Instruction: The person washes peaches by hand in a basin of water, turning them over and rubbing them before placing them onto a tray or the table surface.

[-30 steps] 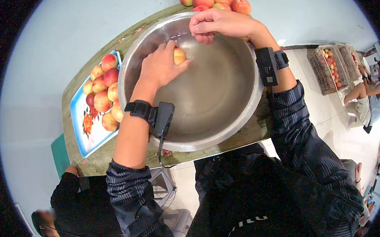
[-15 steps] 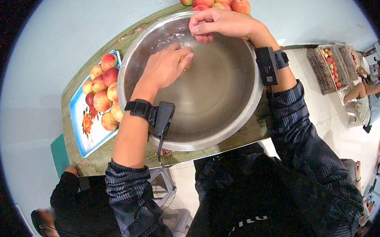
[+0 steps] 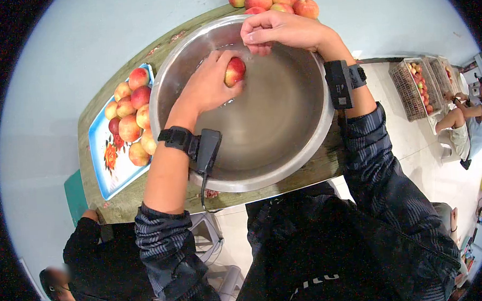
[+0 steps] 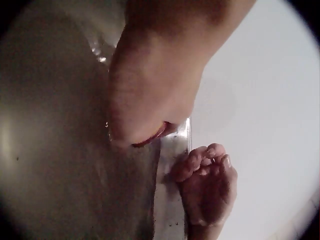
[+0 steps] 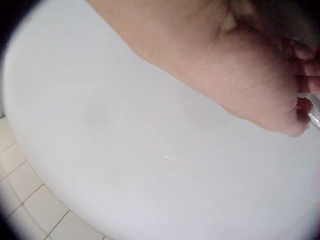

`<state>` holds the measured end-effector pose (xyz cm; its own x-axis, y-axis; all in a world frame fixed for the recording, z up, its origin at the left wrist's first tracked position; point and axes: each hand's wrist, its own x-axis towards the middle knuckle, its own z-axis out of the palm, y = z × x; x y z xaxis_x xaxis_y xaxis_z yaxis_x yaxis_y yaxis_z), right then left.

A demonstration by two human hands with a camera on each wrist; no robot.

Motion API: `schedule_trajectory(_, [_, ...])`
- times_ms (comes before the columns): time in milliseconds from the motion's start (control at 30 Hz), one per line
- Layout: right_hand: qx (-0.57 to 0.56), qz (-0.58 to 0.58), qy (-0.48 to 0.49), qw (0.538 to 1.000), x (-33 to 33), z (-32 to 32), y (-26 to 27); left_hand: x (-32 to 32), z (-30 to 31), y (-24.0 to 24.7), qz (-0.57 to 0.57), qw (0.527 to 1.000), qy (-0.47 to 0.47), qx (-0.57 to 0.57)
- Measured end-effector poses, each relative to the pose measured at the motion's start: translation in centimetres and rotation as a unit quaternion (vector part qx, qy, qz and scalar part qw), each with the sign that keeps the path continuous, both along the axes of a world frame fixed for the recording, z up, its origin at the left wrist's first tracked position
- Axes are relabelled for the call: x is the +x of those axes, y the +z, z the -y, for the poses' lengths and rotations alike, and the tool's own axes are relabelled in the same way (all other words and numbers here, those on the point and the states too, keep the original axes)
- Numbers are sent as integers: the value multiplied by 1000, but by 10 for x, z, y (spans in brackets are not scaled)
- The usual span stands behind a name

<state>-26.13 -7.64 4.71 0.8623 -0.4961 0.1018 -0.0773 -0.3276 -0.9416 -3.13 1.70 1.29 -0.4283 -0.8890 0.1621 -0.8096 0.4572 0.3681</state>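
My left hand [image 3: 208, 84] grips a red and yellow peach [image 3: 235, 71] at the water in a big metal basin [image 3: 253, 185]. In the left wrist view only a thin red and yellow strip of the peach [image 4: 154, 135] shows beneath the hand [image 4: 147, 90]; the fingertips are hidden there. Over the basin's far rim, my right hand [image 3: 284, 30] hangs with loosely curled fingers and holds nothing. The right wrist view has this hand [image 5: 245, 75] at its upper right, against a pale wall. Cloudy water [image 3: 272, 117] fills the lower basin.
Left of the basin, a blue-rimmed flowered tray [image 3: 113, 180] bears several peaches [image 3: 128, 128]. More peaches [image 3: 306, 8] lie piled behind the basin. A person in black [image 3: 109, 264] is at lower left. Fruit crates [image 3: 410, 92] and another person [image 3: 473, 121] are at far right.
The peach in my left hand went down into the cloudy water, then came up again turned, its red side now showing instead of yellow. My right hand has stayed in place.
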Motion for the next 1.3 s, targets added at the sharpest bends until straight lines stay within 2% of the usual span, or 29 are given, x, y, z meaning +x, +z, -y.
schedule_trajectory(100, [-2,-6,-1,1000,0,0,0,0,0,4,79,997,4,2])
schedule_trajectory(300, [4,-5,-7,1000,1,1,-2,-4,-2,8,106,994,8,21])
schedule_trajectory(400, [-2,-5,-9,1000,1,0,-1,-10,-4,17,146,986,51,62])
schedule_trajectory(500, [-4,-4,-10,1000,0,-1,0,-8,-5,17,170,983,49,48])
schedule_trajectory(600, [10,9,-11,1000,1,0,-1,-8,-5,20,171,983,31,53])
schedule_trajectory(800, [16,9,-11,1000,1,-2,0,-7,-8,16,90,992,-8,-85])
schedule_trajectory(1000, [11,7,-9,1000,1,1,-1,-1,-7,13,70,997,24,-5])
schedule_trajectory(1100, [13,3,-11,1000,1,2,-1,-5,-9,11,26,999,13,-23])
schedule_trajectory(1200, [14,11,-24,1000,1,1,-2,-4,-4,8,65,998,16,-15])
schedule_trajectory(1300, [27,34,-51,998,1,-2,-2,-3,-2,7,68,994,-75,-31])
